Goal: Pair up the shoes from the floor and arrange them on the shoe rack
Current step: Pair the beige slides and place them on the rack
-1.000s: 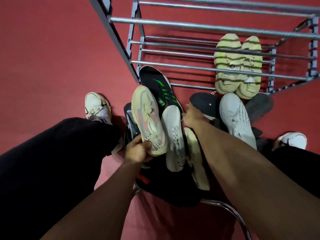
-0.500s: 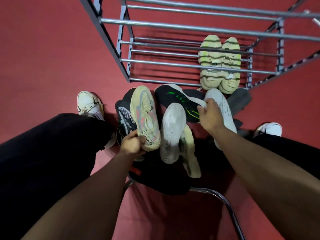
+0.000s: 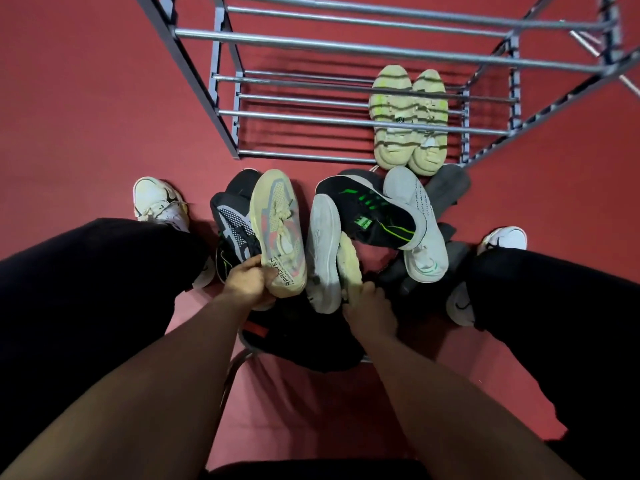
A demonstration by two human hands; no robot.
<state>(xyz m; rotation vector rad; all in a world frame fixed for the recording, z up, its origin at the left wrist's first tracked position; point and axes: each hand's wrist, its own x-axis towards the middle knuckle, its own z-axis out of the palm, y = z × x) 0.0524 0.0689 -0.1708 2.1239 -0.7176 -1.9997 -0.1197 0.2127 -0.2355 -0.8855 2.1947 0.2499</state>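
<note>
My left hand [image 3: 247, 282] grips the heel of a cream sneaker [image 3: 278, 230] with grey and pink panels, held above the pile. My right hand [image 3: 369, 308] grasps the heel end of a second cream shoe [image 3: 349, 263] lying on its side next to a white sole-up shoe [image 3: 323, 251]. A black sneaker with green stripes [image 3: 370, 216], a white knit sneaker [image 3: 415, 223] and a black-and-grey mesh sneaker [image 3: 230, 230] lie on the red floor. A pale yellow-green pair [image 3: 408, 119] sits on the lowest shelf of the metal shoe rack [image 3: 346, 46].
My legs in black trousers flank the pile, my own white sneakers at the left [image 3: 159, 206] and right [image 3: 502, 239]. Dark slippers [image 3: 448, 183] lie behind the white knit sneaker. A black bag [image 3: 304, 344] and a chrome tube frame [image 3: 239, 362] sit below my hands.
My right hand let go of the black green-striped sneaker, leaving it lying across the pile, and pulled back to the cream shoe near me. My left hand kept holding its cream sneaker.
</note>
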